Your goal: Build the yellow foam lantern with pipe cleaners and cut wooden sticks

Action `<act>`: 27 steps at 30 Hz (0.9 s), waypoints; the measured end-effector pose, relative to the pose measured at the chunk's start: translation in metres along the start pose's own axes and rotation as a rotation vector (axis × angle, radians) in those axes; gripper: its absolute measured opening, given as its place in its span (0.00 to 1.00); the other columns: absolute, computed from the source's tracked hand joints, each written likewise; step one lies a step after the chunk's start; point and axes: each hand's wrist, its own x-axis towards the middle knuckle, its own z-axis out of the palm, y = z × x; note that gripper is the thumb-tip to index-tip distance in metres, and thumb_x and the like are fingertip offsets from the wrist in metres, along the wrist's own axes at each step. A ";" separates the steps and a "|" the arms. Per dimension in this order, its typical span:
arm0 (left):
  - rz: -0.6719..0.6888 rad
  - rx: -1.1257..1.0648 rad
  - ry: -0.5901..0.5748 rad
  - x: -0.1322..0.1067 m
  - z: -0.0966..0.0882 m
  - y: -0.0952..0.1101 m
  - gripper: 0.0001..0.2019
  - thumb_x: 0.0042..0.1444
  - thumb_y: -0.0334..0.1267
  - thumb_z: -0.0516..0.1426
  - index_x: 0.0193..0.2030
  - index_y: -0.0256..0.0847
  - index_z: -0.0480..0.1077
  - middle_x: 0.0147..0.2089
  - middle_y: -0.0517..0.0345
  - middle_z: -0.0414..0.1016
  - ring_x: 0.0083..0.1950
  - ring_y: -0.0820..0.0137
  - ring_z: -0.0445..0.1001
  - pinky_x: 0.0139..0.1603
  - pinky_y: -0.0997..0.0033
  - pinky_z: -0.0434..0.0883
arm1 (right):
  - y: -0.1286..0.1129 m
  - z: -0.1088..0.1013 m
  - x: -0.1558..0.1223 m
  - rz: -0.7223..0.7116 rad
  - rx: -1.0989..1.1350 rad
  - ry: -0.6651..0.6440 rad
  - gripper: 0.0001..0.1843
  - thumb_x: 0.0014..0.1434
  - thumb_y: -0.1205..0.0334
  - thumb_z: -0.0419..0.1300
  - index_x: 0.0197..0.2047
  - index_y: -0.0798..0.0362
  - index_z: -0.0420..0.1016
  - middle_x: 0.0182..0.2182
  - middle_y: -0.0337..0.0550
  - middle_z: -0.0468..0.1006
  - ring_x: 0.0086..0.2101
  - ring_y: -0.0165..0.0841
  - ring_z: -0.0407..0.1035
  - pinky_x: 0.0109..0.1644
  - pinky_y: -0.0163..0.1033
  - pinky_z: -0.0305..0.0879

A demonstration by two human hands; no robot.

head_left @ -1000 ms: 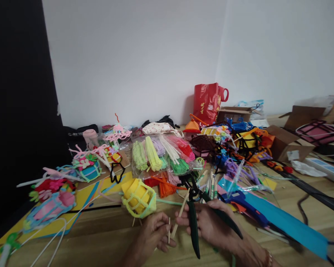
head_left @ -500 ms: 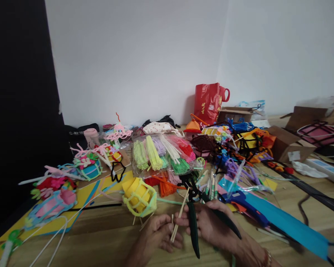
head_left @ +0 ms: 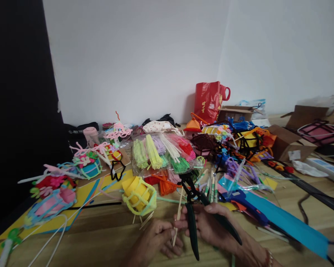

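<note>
The left hand (head_left: 157,237) pinches a wooden stick (head_left: 179,211) in its closed fingers (head_left: 171,233); the stick stands nearly upright, just beside the right hand (head_left: 208,226). That hand's fingers wrap firmly around black-handled pliers (head_left: 193,233), held above a yellow pipe-cleaner craft's level on the tabletop.

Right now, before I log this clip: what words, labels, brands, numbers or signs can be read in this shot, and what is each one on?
Nothing can be quoted; no text here is legible.
Red bag: gold characters, too small to read.
Black bag: white print, too small to read.
Cardboard box: white label, too blurred to read.
White box: blue markings, too blurred to read.
</note>
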 end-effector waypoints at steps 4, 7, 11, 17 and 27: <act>0.010 0.018 0.000 0.000 0.001 0.002 0.27 0.44 0.63 0.58 0.28 0.35 0.75 0.29 0.52 0.78 0.30 0.68 0.77 0.30 0.75 0.69 | 0.000 0.004 -0.001 -0.016 -0.015 -0.006 0.19 0.51 0.59 0.56 0.44 0.60 0.75 0.42 0.56 0.79 0.51 0.47 0.69 0.59 0.52 0.54; 0.021 0.040 -0.005 0.000 0.002 0.002 0.26 0.46 0.62 0.57 0.27 0.36 0.75 0.28 0.54 0.77 0.29 0.68 0.77 0.30 0.74 0.69 | -0.001 0.008 -0.001 -0.014 -0.046 0.000 0.19 0.50 0.59 0.57 0.44 0.59 0.74 0.43 0.55 0.78 0.51 0.46 0.68 0.59 0.51 0.54; 0.029 0.051 0.002 0.000 0.002 0.001 0.24 0.46 0.60 0.58 0.26 0.36 0.76 0.26 0.55 0.76 0.28 0.69 0.76 0.31 0.74 0.70 | -0.002 0.012 -0.001 -0.011 -0.067 -0.008 0.19 0.50 0.59 0.57 0.44 0.58 0.74 0.44 0.55 0.78 0.52 0.46 0.68 0.59 0.51 0.55; 0.070 0.098 0.028 -0.001 0.003 0.004 0.26 0.45 0.61 0.57 0.24 0.35 0.74 0.24 0.56 0.74 0.25 0.71 0.75 0.28 0.75 0.69 | 0.000 0.012 -0.001 -0.037 -0.072 -0.013 0.19 0.50 0.59 0.57 0.43 0.58 0.74 0.44 0.55 0.78 0.51 0.46 0.68 0.58 0.50 0.54; 0.009 -0.163 -0.044 -0.002 -0.006 0.008 0.21 0.43 0.55 0.63 0.31 0.35 0.72 0.28 0.54 0.79 0.25 0.72 0.77 0.25 0.79 0.67 | -0.001 0.000 -0.003 -0.079 -0.102 0.035 0.21 0.50 0.59 0.57 0.47 0.57 0.73 0.44 0.55 0.78 0.51 0.47 0.69 0.58 0.53 0.55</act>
